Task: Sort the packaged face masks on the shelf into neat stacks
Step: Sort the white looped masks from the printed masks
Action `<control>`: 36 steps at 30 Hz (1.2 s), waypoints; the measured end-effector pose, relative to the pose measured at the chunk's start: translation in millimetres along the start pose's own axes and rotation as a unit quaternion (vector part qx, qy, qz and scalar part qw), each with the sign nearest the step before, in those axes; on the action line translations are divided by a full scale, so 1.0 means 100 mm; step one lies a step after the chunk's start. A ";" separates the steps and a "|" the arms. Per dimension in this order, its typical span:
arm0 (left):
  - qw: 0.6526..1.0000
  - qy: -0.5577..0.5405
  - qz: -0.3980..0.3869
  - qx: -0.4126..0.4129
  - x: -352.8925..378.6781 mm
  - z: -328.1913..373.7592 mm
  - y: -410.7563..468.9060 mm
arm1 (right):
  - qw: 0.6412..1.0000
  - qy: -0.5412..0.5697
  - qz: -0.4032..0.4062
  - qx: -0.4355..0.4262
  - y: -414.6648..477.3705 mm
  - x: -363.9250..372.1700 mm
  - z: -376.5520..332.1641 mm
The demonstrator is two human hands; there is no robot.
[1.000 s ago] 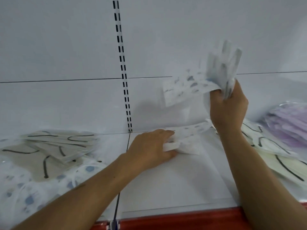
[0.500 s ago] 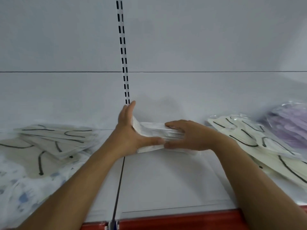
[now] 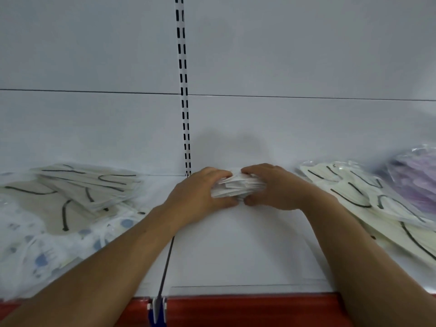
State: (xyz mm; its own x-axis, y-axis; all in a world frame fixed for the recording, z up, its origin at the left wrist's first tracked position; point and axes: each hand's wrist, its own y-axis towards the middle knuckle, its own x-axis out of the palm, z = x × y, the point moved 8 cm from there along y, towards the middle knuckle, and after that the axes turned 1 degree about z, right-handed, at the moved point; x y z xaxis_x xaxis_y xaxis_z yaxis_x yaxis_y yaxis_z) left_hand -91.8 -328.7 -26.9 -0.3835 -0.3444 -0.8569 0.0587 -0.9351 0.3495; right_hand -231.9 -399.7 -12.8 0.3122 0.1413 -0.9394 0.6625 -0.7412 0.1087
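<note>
At the frame's centre, against the back panel of the white shelf point(image 3: 236, 256), my left hand point(image 3: 200, 197) and right hand point(image 3: 276, 190) squeeze a small stack of white packaged face masks point(image 3: 238, 187) from both ends, fingers curled over its top, thumbs at its front edge. Beige packaged masks with black loops point(image 3: 77, 190) lie at left, cream ones point(image 3: 354, 192) at right.
</note>
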 end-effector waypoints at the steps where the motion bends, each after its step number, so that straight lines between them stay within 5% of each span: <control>1: 1.000 0.004 0.001 0.005 0.00 0.01 -0.01 | 1.000 0.006 0.006 0.000 0.00 0.00 0.00; 9: 0.996 0.076 0.035 0.002 -0.46 0.34 -0.31 | 0.999 -0.046 -0.004 -0.012 -0.11 -0.12 -0.11; 15: 0.987 0.095 0.098 -0.079 -0.86 0.28 -1.12 | 0.990 -0.021 0.127 -0.053 -0.07 -0.41 -0.69; 27: 0.939 0.141 0.223 -0.222 -1.73 -0.74 -2.40 | 0.983 0.051 -0.009 -0.176 0.54 0.51 -2.63; 36: 0.966 0.141 0.132 -0.172 -1.89 -1.65 -2.24 | 0.968 0.091 -0.174 -0.158 0.73 0.96 -2.89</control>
State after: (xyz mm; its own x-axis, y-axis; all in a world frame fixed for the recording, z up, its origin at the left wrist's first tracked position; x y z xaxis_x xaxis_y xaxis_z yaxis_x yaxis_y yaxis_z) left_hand 119.9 -68.2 -5.6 -0.0509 -0.5383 -0.8412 0.4414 -0.7677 0.4646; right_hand 43.4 -250.3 -0.8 0.1296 0.4809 -0.8671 0.9149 -0.3952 -0.0824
